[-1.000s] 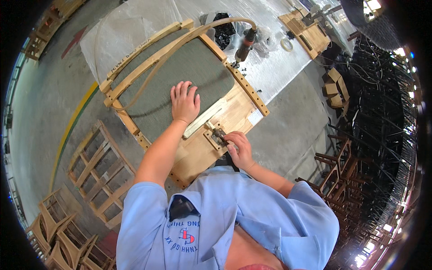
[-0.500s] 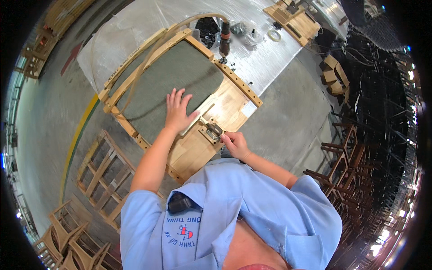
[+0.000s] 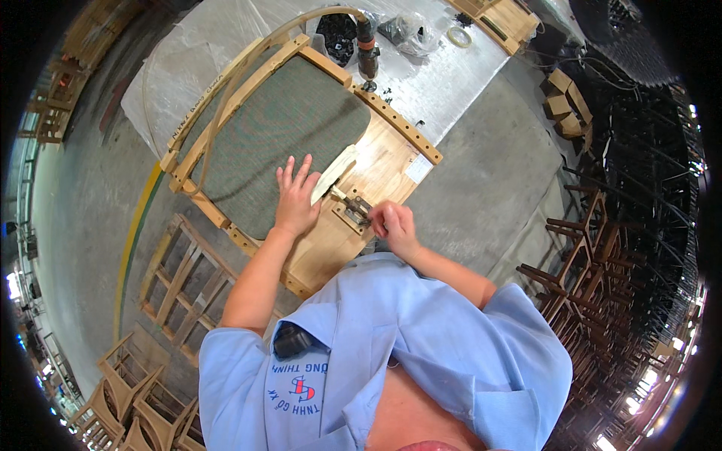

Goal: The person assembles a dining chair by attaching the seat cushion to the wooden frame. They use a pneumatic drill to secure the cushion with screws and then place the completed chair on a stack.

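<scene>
**Fastening the metal fitting on the wooden jig board**

The left hand (image 3: 295, 201) lies flat, fingers spread wide, on the grey-green woven seat panel (image 3: 278, 135) at the edge nearest the pale wooden strip (image 3: 335, 172). It grips nothing and serves as a brace. The right hand (image 3: 392, 223) is curled narrowly at the metal fitting (image 3: 353, 210), which sits on the wooden jig board (image 3: 376, 161) just right of the strip. Whether the fingers pinch a small part or tool cannot be told.

Judged step: adjusting or securing the fitting while the panel is held steady. The next move calls for steady downward pressure from the left hand and fine fingertip control at the fitting. A cordless driver (image 3: 368, 46) stands on the table (image 3: 444, 75), well beyond the board.
</scene>
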Demonstrator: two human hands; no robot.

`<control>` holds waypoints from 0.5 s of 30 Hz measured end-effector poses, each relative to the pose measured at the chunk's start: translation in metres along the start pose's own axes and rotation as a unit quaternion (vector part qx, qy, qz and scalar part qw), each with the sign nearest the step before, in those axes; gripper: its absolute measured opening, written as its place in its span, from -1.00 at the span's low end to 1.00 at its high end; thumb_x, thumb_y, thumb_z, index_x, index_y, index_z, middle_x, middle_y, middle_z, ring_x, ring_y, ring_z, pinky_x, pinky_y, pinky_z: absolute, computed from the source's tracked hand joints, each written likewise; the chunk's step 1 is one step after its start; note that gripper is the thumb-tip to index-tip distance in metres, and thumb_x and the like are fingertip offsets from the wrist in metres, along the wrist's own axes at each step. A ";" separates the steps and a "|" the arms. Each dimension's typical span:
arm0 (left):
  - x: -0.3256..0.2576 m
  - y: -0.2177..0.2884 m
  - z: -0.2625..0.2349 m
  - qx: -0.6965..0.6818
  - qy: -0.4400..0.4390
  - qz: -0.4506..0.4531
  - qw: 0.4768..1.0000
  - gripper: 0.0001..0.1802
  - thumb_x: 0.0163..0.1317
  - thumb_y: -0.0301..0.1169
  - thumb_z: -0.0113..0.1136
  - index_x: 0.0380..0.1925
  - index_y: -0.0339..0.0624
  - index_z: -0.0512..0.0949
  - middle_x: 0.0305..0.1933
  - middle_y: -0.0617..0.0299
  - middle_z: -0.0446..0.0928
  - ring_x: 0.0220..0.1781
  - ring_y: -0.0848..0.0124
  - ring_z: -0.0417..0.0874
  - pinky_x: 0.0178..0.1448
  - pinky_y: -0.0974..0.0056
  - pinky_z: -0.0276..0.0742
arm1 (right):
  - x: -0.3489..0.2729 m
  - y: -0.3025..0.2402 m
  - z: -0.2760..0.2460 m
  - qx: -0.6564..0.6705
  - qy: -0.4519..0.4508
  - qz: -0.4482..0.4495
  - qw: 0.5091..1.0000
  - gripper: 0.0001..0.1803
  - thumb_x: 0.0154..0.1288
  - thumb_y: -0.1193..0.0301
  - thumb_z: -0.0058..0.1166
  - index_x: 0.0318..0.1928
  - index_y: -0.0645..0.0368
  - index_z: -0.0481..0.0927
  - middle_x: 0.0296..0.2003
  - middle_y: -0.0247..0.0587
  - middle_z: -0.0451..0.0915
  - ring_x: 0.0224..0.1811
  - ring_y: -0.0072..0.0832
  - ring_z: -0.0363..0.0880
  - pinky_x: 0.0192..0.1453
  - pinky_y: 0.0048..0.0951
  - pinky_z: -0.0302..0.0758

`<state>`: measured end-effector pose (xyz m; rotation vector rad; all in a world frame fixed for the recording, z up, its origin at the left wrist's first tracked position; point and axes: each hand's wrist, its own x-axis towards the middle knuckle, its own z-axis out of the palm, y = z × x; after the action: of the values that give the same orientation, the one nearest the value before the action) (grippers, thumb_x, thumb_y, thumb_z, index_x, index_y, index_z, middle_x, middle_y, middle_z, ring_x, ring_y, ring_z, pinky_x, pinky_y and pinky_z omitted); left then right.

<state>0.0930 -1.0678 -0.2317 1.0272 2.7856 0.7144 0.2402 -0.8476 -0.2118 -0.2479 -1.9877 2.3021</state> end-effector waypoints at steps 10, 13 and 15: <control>0.001 0.004 -0.002 -0.019 0.004 -0.001 1.000 -0.26 0.08 -0.43 0.45 0.32 -0.11 0.45 0.65 0.12 0.15 0.66 -0.18 0.01 0.66 -0.37 -0.11 | 0.073 -0.003 0.048 -0.346 0.048 -0.174 0.921 -0.48 0.41 0.25 0.17 0.26 0.24 0.44 0.48 0.24 0.19 0.52 0.23 0.14 0.48 0.06 0.25; 0.000 0.002 -0.003 0.000 0.000 -0.004 1.000 -0.22 0.12 -0.41 0.42 0.40 -0.10 0.40 0.65 0.13 0.13 0.66 -0.18 0.01 0.66 -0.37 -0.11 | 0.079 -0.008 0.051 -0.452 -0.058 -0.166 0.875 -0.33 0.38 0.18 0.19 0.38 0.20 0.35 0.59 0.25 -0.06 0.62 0.33 -0.13 0.54 0.24 0.11; 0.000 0.002 -0.004 0.023 -0.006 -0.009 1.000 -0.23 0.18 -0.37 0.35 0.43 -0.11 0.36 0.66 0.14 0.11 0.66 -0.17 0.00 0.66 -0.36 -0.12 | 0.083 -0.007 0.053 -0.487 -0.095 -0.159 0.853 -0.27 0.37 0.09 0.19 0.41 0.19 0.34 0.62 0.22 -0.11 0.65 0.30 -0.19 0.54 0.40 0.01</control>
<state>0.0931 -1.0677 -0.2271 1.0103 2.8086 0.6432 0.1486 -0.8839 -0.2026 0.2540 -2.8494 0.9908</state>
